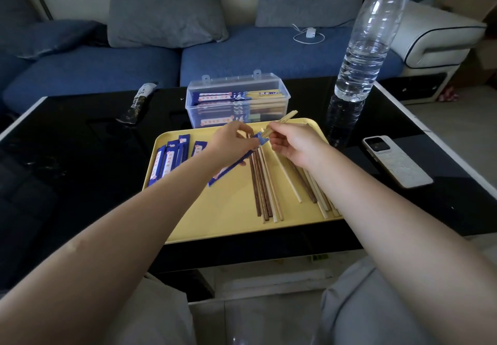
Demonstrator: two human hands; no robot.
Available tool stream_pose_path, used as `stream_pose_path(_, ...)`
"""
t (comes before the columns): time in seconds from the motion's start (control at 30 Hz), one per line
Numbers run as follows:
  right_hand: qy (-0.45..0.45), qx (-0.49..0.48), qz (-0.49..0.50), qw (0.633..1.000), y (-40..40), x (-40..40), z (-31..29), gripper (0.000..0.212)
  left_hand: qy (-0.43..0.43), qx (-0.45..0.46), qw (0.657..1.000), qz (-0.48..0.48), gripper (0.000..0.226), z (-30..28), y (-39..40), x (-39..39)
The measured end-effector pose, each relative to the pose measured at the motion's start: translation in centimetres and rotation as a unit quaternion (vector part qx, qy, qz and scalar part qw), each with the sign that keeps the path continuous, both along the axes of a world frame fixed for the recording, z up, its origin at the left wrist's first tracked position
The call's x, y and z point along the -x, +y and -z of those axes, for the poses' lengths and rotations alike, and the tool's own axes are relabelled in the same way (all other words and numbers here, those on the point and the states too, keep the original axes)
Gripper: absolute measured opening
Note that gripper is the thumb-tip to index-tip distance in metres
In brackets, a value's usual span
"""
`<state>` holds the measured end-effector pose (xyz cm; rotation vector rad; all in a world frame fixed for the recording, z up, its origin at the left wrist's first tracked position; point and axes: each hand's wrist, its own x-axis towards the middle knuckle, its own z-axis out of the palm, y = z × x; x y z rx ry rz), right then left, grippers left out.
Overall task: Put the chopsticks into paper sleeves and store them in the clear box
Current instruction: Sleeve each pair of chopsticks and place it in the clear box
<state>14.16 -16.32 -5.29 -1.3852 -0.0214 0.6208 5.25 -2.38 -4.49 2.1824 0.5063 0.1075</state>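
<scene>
Head view: L hand (233, 140) is pinching the open end of a blue paper sleeve (228, 168), which is slanting down-left over the yellow tray (231, 226); R hand (291, 141) is gripping a pale chopstick pair (279, 124) w/ curled fingers, the lower tip sitting at the sleeve mouth, the top end angling up-right; loose chopsticks (265, 191), dark & pale, are lying on the tray btwn and under the forearms; more blue sleeves (168, 160) are lying at the tray's left side; the clear box (238, 100) is standing just behind the tray w/ lid open, sleeved pairs stacked inside; water bottle (363, 46) is standing to the box's right; phone (395, 160) is lying right of the tray on the black table (67, 156).
</scene>
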Motion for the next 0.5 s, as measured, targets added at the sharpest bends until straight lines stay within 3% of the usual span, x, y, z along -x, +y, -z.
stream_pose_path(0.07,0.022,-0.015,0.037,0.999,0.1,-0.4,0.0,0.010,-0.076,-0.151,0.985,0.029,0.033,0.2,-0.3,0.1)
stream_pose_path(0.2,0.065,-0.050,0.058,0.995,0.4,-0.7,-0.1,0.006,-0.111,-0.435,0.890,0.078,0.027,0.6,0.2,-0.2)
stream_pose_path(0.3,0.084,-0.078,0.044,0.992,0.9,-0.7,-0.2,0.008,-0.152,-0.529,0.834,0.050,0.008,0.7,0.8,-0.7)
stream_pose_path(0.37,0.076,-0.093,0.021,0.992,1.3,-1.0,-0.3,0.014,-0.180,-0.560,0.808,0.009,0.019,0.6,1.5,-1.1)
stream_pose_path(0.5,0.075,-0.061,-0.014,0.995,1.6,-1.5,-0.5,0.028,-0.189,-0.546,0.814,-0.062,0.020,-0.5,4.1,-3.0)
